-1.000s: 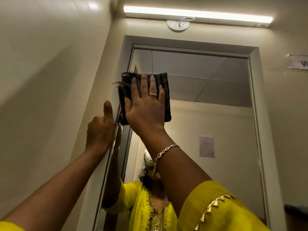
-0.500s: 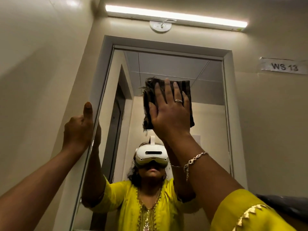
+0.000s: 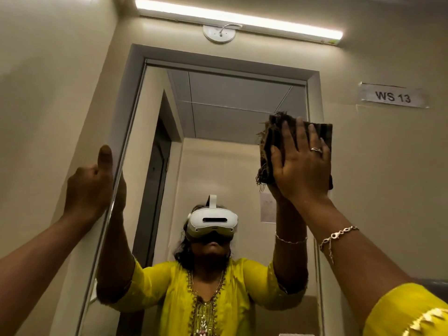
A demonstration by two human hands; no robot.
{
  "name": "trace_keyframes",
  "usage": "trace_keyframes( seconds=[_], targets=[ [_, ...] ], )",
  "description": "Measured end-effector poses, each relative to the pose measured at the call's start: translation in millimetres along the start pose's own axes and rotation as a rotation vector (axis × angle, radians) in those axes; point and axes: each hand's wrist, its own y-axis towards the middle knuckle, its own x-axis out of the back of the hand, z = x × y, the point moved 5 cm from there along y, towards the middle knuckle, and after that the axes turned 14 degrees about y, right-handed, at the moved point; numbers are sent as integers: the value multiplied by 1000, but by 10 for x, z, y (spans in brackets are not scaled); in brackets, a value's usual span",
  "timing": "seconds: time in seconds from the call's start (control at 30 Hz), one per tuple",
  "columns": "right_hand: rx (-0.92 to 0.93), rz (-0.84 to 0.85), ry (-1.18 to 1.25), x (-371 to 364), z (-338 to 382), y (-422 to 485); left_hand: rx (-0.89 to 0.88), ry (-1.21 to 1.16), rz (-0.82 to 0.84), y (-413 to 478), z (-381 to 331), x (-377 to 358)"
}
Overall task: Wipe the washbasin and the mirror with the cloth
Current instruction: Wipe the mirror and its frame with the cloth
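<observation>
A tall framed mirror [image 3: 230, 146] fills the middle of the head view, reflecting a person in a yellow top. My right hand [image 3: 300, 163] presses a folded dark cloth [image 3: 269, 141] flat against the glass at the mirror's upper right edge, fingers spread over it. The cloth's frayed edge sticks out to the left of my fingers. My left hand [image 3: 89, 187] grips the mirror's left frame, thumb pointing up. The washbasin is out of view.
A lit tube light [image 3: 237, 20] runs along the wall above the mirror, with a round white fitting [image 3: 219, 33] under it. A paper label reading WS 13 [image 3: 392, 95] is stuck on the wall at right. A side wall stands close on the left.
My right hand has slid the cloth across the glass from the upper left to the upper right edge. My left hand has stayed on the left frame. The view has shifted a little.
</observation>
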Motion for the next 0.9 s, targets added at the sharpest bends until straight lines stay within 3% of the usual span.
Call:
trace_keyframes(
  seconds=[0.3,0.9],
  targets=[
    [-191,-98,17,-137,318,-258,-6,-18,-11,1,15,-4],
    [-35,68,38,-738,1992,-273,-13,-106,12,17,39,-14]
  ],
)
